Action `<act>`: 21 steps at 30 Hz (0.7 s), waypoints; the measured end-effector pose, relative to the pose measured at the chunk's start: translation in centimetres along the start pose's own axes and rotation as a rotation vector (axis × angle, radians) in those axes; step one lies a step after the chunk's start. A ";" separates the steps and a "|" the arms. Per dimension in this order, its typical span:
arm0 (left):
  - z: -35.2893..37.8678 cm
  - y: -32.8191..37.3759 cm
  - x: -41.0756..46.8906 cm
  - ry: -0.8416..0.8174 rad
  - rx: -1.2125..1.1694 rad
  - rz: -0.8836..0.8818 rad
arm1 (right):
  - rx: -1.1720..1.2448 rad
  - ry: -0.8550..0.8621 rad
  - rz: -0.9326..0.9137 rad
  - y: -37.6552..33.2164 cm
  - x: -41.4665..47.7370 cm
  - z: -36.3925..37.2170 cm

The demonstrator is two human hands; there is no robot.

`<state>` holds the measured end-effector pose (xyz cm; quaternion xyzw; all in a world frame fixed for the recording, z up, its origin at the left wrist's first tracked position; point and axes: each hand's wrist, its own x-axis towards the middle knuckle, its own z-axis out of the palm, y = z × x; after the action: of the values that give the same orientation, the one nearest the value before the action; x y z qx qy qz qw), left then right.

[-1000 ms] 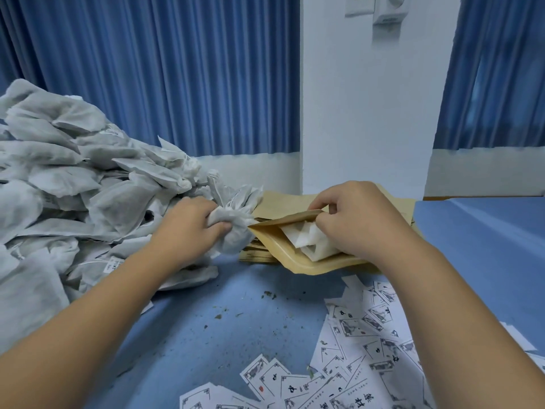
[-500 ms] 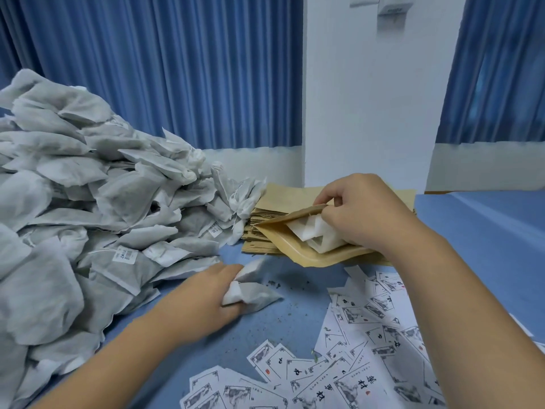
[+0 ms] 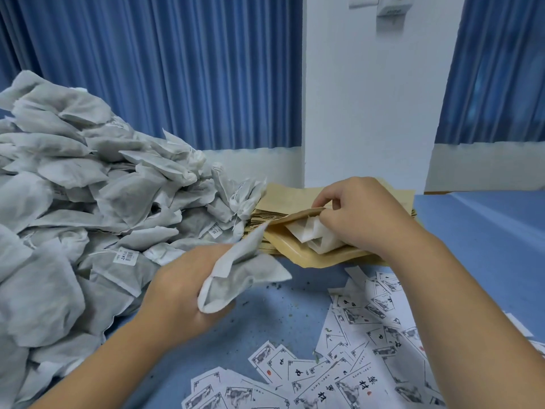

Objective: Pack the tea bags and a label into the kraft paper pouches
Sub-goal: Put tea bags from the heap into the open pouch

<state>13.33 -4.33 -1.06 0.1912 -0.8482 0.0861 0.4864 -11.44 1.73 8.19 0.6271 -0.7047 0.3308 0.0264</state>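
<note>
The left hand (image 3: 182, 290) was closed around a small bunch of tea bags (image 3: 244, 271), gripping them just above the blue tabletop (image 3: 472, 231). One corner of the bunch reached up to the mouth of the open pouch (image 3: 298, 255). That kraft pouch lay at the centre, resting against the near edge of a flat pouch stack (image 3: 283, 199). The right hand (image 3: 359, 214) was curled at the pouch mouth, pinching its upper lip, with its fingers against the white packed bags (image 3: 317, 236) already inside. A large tea bag heap (image 3: 73, 216) filled the left side and touched the stack. Printed labels (image 3: 368, 349) lay scattered on the near right of the tabletop. Blue curtains (image 3: 177, 69) and a white wall column (image 3: 368, 98) stood on the far side.
</note>
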 end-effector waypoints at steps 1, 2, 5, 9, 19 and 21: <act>-0.1 0.7 0.5 0.025 -0.024 -0.050 | 0.001 -0.001 -0.005 0.0 0.0 0.0; -0.2 1.4 0.9 0.030 -0.053 -0.105 | 0.002 -0.001 -0.009 0.0 0.0 0.1; -0.2 3.7 1.7 0.005 -0.039 -0.179 | 0.016 -0.010 -0.017 0.1 0.0 0.1; 0.3 5.9 3.1 -0.081 0.145 -0.166 | 0.051 -0.007 -0.064 -0.1 0.0 0.1; 2.1 7.4 4.6 -0.359 0.386 -0.065 | 0.075 0.023 -0.096 -0.1 0.0 0.0; 2.4 7.6 5.6 -0.371 0.417 -0.095 | 0.050 0.053 -0.141 -0.3 -0.1 0.0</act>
<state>5.75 0.49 2.77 0.3391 -0.8768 0.1993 0.2766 -11.20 1.81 8.31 0.6668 -0.6493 0.3619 0.0528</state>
